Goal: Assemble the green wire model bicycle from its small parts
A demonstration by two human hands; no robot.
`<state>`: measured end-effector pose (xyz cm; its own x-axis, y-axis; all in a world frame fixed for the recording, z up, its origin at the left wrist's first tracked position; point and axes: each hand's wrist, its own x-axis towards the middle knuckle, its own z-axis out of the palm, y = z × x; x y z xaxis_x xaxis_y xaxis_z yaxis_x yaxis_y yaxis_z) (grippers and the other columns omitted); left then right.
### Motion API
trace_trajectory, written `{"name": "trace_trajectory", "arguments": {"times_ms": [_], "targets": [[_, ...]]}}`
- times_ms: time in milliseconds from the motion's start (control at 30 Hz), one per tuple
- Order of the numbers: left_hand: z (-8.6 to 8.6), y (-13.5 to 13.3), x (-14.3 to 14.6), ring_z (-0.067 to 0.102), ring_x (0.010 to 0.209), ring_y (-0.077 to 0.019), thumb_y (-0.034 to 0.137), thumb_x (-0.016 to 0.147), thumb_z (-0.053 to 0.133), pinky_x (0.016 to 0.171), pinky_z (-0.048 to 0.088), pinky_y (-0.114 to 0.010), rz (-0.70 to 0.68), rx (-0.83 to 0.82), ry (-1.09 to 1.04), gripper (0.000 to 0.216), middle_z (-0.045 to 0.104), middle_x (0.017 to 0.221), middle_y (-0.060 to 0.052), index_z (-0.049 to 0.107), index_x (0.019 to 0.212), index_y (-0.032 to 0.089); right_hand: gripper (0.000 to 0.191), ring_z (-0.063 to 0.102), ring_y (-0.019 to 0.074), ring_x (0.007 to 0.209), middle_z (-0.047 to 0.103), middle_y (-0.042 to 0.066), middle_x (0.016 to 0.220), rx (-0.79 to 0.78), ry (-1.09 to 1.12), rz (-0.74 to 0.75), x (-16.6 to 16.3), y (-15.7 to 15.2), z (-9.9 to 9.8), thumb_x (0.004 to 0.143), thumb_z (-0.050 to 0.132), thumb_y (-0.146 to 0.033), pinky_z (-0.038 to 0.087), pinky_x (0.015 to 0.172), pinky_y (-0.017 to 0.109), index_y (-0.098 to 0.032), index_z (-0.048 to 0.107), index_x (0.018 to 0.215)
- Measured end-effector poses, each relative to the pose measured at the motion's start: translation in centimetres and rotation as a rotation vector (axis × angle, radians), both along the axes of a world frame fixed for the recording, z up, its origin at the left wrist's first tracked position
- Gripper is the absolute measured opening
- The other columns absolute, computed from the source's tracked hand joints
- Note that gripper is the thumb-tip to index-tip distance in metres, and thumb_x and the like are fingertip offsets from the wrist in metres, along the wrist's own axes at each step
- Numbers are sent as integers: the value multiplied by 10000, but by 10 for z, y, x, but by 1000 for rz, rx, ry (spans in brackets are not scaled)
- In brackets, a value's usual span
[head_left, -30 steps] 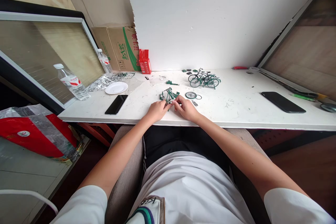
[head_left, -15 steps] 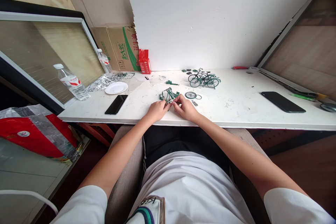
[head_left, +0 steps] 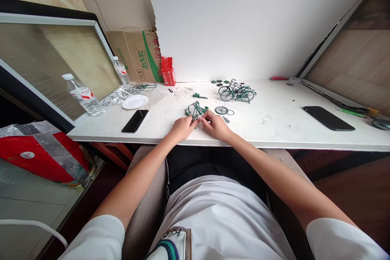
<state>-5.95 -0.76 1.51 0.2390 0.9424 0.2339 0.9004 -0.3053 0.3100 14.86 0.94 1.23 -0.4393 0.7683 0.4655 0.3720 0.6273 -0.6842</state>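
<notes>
A small green model bicycle (head_left: pixel 196 108), partly built, stands near the front edge of the white table. My left hand (head_left: pixel 183 127) is closed on its lower left part, fingers pinched. Close against it, my right hand (head_left: pixel 215 125) is closed too, with a thin dark thing between its fingertips that is too small to name. The fingertips of both hands meet at the bicycle's near side and hide that part. Just right of my hands lie a loose spoked wheel (head_left: pixel 221 110), a thin ring (head_left: pixel 230 112) and a small grey part (head_left: pixel 226 119).
Model bicycles (head_left: pixel 237 92) stand at the back, beyond a green part (head_left: pixel 200 96). On the left are a phone (head_left: pixel 135 121), a paper plate (head_left: pixel 135 102), a water bottle (head_left: pixel 83 95) and a red box (head_left: pixel 168 74). A black phone (head_left: pixel 329 118) lies on the right.
My right hand's fingers have shifted slightly at the pinch. My left hand and the bicycle look the same as before.
</notes>
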Motion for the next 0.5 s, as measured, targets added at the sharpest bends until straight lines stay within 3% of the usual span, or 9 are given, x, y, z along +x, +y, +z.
{"name": "trace_trajectory", "arguments": {"times_ms": [267, 500], "targets": [[-2, 2, 0, 740, 849, -283, 551, 1103, 406, 693, 446, -326, -1, 19, 11, 470, 771, 939, -138, 663, 952, 188, 324, 658, 214, 724, 751, 54, 853, 29, -43, -10, -1, 0, 0, 1066, 507, -542, 458, 675, 323, -245, 541, 942], [-3, 2, 0, 741, 848, -279, 526, 1100, 431, 706, 456, -321, 2, 22, -1, 438, 771, 928, -135, 659, 938, 189, 286, 635, 205, 678, 728, 34, 798, 48, -61, -10, -1, -1, 2, 1079, 489, -487, 433, 679, 322, -244, 527, 932]]}}
